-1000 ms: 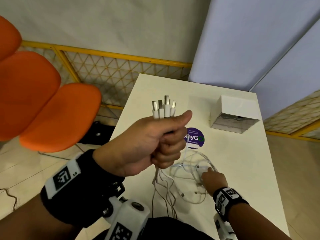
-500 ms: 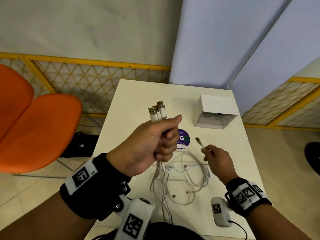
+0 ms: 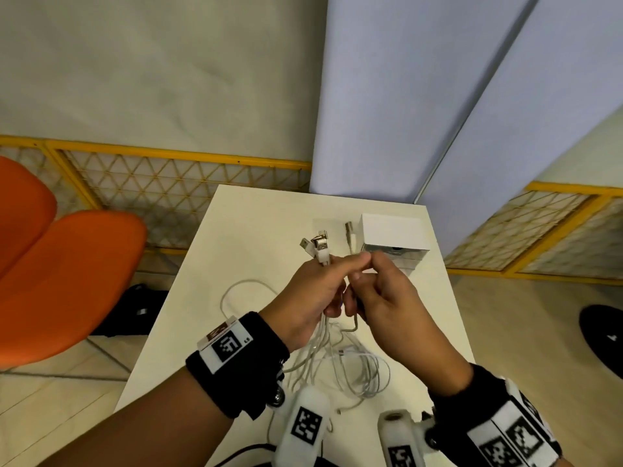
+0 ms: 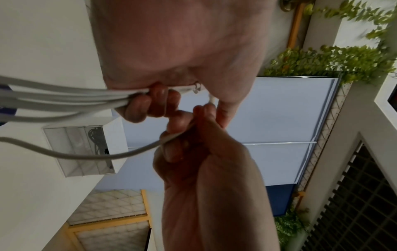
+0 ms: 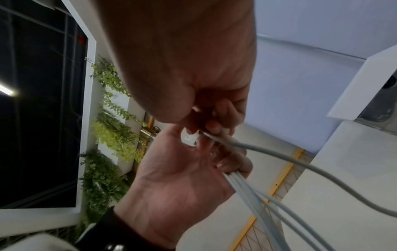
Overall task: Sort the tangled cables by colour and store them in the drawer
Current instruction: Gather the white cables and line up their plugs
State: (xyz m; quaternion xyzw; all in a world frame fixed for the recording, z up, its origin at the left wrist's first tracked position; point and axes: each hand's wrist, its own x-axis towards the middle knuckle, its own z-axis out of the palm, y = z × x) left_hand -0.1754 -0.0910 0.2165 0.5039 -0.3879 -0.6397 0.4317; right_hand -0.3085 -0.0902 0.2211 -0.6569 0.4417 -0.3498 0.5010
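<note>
Head view, change: I see my right hand [image 3: 387, 298] risen from the table [image 3: 236, 237] to meet my left hand [image 3: 317, 291]; half a second ago it was off to the right, clear of the left, with one plug raised.
Head view, grip: my left hand is clamped on the bundle of white cables [image 3: 320, 335], USB plugs [image 3: 317, 247] fanned above the fist. My right hand pinches a single white cable [image 3: 350, 237], its plug upright just beside the bundle.
Head view, remainder: loose white loops [image 3: 357, 369] lie on the table under my wrists.
Left wrist view: bundle strands [image 4: 64, 98] pass under my curled left fingers [image 4: 146, 107]; the single cable [image 4: 86, 154] runs into my closed right hand [image 4: 193, 149]. The drawer unit [image 4: 81, 149] stands behind on the table, dark cables in one compartment.
Right wrist view: my right fingertips [image 5: 217, 125] touch the left palm [image 5: 176, 169] where the strands emerge.
Meaning: I judge this a hand-over, one more white cable joining the bundle; storing is not yet begun.
</note>
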